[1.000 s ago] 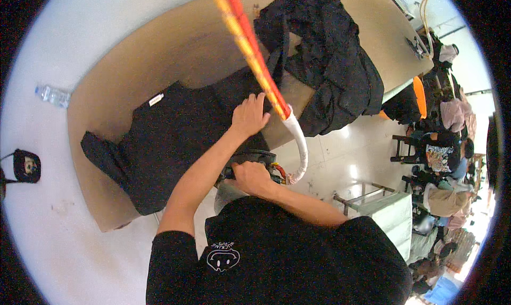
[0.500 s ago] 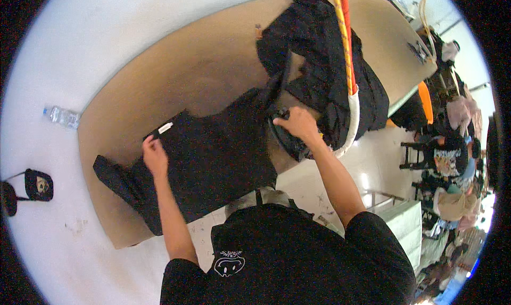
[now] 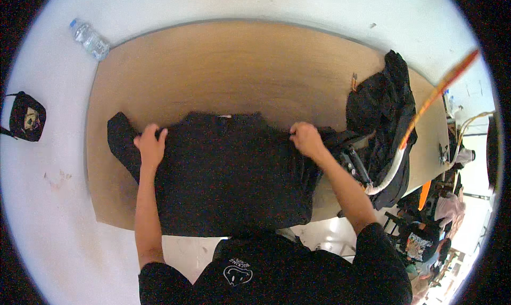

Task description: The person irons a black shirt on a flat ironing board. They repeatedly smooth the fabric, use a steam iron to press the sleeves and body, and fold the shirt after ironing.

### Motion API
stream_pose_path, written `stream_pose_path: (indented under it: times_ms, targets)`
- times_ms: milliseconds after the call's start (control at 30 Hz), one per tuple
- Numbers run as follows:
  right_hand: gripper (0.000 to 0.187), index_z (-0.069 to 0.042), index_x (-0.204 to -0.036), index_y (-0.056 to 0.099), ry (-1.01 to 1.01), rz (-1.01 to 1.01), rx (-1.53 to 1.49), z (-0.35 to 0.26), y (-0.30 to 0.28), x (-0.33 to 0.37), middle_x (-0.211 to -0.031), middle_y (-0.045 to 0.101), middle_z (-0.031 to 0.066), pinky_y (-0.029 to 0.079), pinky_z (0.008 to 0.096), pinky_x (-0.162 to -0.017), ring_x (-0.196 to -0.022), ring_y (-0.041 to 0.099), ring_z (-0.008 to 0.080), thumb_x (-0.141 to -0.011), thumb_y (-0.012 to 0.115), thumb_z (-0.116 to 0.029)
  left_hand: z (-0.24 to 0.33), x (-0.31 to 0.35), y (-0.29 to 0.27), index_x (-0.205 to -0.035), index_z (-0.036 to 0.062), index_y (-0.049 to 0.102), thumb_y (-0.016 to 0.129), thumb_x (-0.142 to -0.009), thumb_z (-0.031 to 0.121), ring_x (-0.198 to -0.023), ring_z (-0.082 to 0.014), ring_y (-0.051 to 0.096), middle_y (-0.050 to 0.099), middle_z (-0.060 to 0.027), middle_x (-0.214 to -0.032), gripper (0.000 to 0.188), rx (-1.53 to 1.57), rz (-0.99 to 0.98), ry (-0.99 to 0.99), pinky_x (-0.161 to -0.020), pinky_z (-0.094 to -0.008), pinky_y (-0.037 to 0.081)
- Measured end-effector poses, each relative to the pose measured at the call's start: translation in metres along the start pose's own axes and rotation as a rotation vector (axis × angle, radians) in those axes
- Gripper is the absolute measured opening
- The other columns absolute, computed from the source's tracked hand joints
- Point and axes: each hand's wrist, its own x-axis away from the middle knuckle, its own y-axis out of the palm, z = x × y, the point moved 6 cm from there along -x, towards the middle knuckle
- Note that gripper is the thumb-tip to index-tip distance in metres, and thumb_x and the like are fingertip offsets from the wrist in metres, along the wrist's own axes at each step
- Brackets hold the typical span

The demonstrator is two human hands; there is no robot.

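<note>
A black long-sleeved top (image 3: 229, 172) lies spread flat on the table, its neckline away from me and a small white label (image 3: 225, 116) at the collar. My left hand (image 3: 151, 145) rests at its left shoulder, fingers apart. At the opposite shoulder, my right hand (image 3: 307, 140) has its fingers curled together on the cloth. The right sleeve runs toward a heap of black cloth (image 3: 372, 100). Just right of my right forearm sits a dark iron (image 3: 355, 164), joined to a white-sleeved hose (image 3: 391, 172); nobody holds it.
The brown tabletop (image 3: 229, 60) reaches the white wall. A clear plastic bottle (image 3: 91, 40) is at its far left corner, and a small orange-handled tool (image 3: 354, 81) lies beside the cloth heap. A black bag (image 3: 27, 116) is at far left. People sit at lower right.
My right hand has let go of the iron and moved onto the top's right shoulder. The collar label has left my left hand. The view has turned, and the top now lies squarer to me.
</note>
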Motion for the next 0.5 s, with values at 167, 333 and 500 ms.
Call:
stream_pose_path:
  times_ms: [167,333,500]
  targets:
    - [0.030,-0.002,-0.105,0.067,-0.070,0.150,-0.175,0.003,-0.054,-0.152,-0.083,0.069,0.0179,0.054,0.0398,-0.064,-0.081,0.070,0.0238,-0.082,0.077,-0.018,0.010,-0.156,0.002,-0.106,0.0087,0.066,0.059,-0.097,0.041,-0.100,-0.0343,0.065,0.069,-0.0136,-0.108,0.034,-0.292,0.156,0.021,-0.092,-0.0563,0.037]
    - [0.061,-0.005,-0.135,0.050,0.123,0.058,-0.497,0.051,-0.093,-0.171,-0.109,0.065,0.0207,0.055,0.0400,-0.067,-0.089,0.069,0.0251,-0.085,0.077,-0.029,0.077,-0.192,0.005,-0.142,0.0123,0.048,0.064,-0.093,0.042,-0.142,-0.0438,0.034,0.039,-0.0225,-0.152,0.059,-0.315,0.293,-0.112,-0.109,-0.0758,0.018]
    - [0.090,-0.007,-0.148,0.038,0.382,-0.076,0.296,0.160,-0.106,-0.026,-0.130,0.054,0.0298,0.048,0.0496,-0.099,-0.120,0.057,0.0447,-0.080,0.077,-0.051,0.242,-0.007,0.065,-0.151,0.0095,0.036,0.070,-0.086,0.033,-0.150,-0.0419,0.018,0.022,-0.0212,-0.162,0.077,0.218,-0.119,0.232,-0.113,-0.0752,0.011]
